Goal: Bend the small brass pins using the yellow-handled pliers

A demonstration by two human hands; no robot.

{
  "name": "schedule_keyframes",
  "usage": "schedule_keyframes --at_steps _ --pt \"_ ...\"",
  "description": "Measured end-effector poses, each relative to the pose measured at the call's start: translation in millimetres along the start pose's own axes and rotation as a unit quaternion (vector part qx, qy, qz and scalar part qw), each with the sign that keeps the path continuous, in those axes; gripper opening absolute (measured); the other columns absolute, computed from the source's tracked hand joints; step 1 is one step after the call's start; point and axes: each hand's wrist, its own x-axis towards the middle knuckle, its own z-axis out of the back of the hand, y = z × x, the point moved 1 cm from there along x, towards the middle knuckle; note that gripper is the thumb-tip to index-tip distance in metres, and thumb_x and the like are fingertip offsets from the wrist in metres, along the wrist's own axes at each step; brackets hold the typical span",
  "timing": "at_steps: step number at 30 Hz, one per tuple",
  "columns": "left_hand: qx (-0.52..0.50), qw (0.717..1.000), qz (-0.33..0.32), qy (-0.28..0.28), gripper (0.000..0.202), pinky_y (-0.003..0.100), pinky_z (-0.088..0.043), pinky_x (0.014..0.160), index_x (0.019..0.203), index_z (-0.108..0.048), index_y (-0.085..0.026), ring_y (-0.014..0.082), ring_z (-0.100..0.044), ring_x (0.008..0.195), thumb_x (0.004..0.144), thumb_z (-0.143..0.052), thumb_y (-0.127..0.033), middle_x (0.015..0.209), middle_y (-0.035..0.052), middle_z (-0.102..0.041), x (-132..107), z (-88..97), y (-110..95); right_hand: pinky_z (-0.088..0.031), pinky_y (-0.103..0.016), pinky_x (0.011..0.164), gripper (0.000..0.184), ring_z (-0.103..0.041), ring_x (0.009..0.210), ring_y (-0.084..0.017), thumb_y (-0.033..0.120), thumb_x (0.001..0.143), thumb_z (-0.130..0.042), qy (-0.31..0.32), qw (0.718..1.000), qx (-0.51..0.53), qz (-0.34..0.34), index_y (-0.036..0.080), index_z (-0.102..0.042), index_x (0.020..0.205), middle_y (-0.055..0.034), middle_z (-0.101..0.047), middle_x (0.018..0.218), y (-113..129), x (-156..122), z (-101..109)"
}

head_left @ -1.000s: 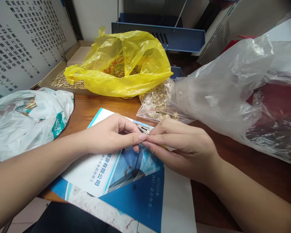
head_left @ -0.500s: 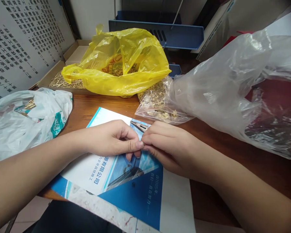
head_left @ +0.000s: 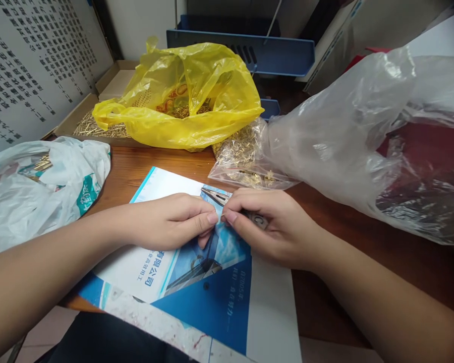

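Pliers: the pointed metal nose of the pliers [head_left: 220,198] is showing just beyond the right fingers, angling toward the upper left above the brochure; the rest is lying hidden by the right hand, so I cannot tell whether the palm is gripping it
Right hand: the right hand [head_left: 276,229] is curling loosely, thumb and index fingertips meeting beside the pliers; anything they are pinching is too small to tell
Left hand: the left hand [head_left: 170,222] is pressing its thumb against its bent index finger, just beside the right fingertips but apart from them; I cannot tell whether anything is sitting between
Brochure: a smooth, flat brochure [head_left: 270,307], printed white and blue, is lying beneath both hands
Table: the brown, wood-grained table [head_left: 126,169] is carrying everything
Yellow bag: a thin, crinkled yellow bag [head_left: 196,132] is gaping around slim golden pieces [head_left: 191,110]
Box: a cardboard box [head_left: 68,119] is holding more slender metal pieces, partly behind the yellow bag
Clear bag: a transparent bag [head_left: 245,166] is holding small golden pieces, right of the yellow one
White bag: a rumpled white bag [head_left: 22,212] is slumping at the left, golden rods showing through its opening
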Motion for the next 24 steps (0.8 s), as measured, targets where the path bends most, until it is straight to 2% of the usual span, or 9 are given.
schedule_keyframes --at_steps 4,7,12,17,24 --pt "-0.008 1.0 0.016 0.008 0.038 0.023 -0.044 0.075 0.082 -0.059 -0.015 0.0118 -0.056 0.076 0.105 -0.033 -0.03 0.082 0.0004 -0.062 -2.0 3.7 -5.4 -0.042 -0.023 0.055 0.026 -0.052 0.059 -0.011 0.024 0.092 -0.052 -0.014 0.986 0.098 -0.133 0.015 -0.062 0.07 -0.0026 -0.061 0.065 -0.3 2.3 -2.5" --pt "-0.02 1.0 0.003 0.012 0.035 0.023 -0.044 0.075 0.079 -0.056 -0.016 0.0119 -0.054 0.074 0.104 -0.034 -0.025 0.079 0.0001 -0.061 -0.5 3.9 -4.2 -0.04 -0.023 0.052 0.023 -0.052 0.058 -0.012 0.027 0.089 -0.055 -0.042 0.967 0.16 -0.195 0.016 -0.062 0.069 -0.0028 -0.06 0.065 3.3 3.0 -2.4" --pt "-0.083 0.996 -0.006 -0.017 0.037 0.024 -0.042 0.065 0.076 -0.053 -0.016 0.0115 -0.05 0.067 0.104 -0.04 -0.036 0.074 0.0005 -0.057 2.6 1.4 3.0 -0.039 -0.021 0.051 0.021 -0.051 0.058 -0.01 0.023 0.087 -0.058 -0.045 0.943 0.253 -0.211 0.016 -0.06 0.067 -0.0018 -0.059 0.064 8.5 2.0 -5.5" --pt "-0.151 0.988 0.009 -0.019 0.031 0.021 -0.039 0.057 0.078 -0.056 -0.014 0.0093 -0.047 0.061 0.102 -0.045 -0.031 0.069 -0.0009 -0.055 3.8 -0.1 4.1 -0.037 -0.021 0.049 0.019 -0.049 0.055 -0.009 0.025 0.086 -0.06 -0.035 0.902 0.336 -0.268 0.016 -0.059 0.069 -0.0006 -0.057 0.064 3.1 -0.2 -14.1" --pt "-0.168 0.985 0.024 -0.029 0.028 0.019 -0.036 0.052 0.084 -0.059 -0.013 0.0079 -0.045 0.058 0.102 -0.045 -0.029 0.068 -0.0018 -0.054 5.4 0.2 1.8 -0.032 -0.02 0.048 0.019 -0.041 0.052 -0.007 0.026 0.081 -0.064 -0.024 0.882 0.379 -0.28 0.015 -0.059 0.066 0.0004 -0.052 0.061 2.4 2.2 -15.0"
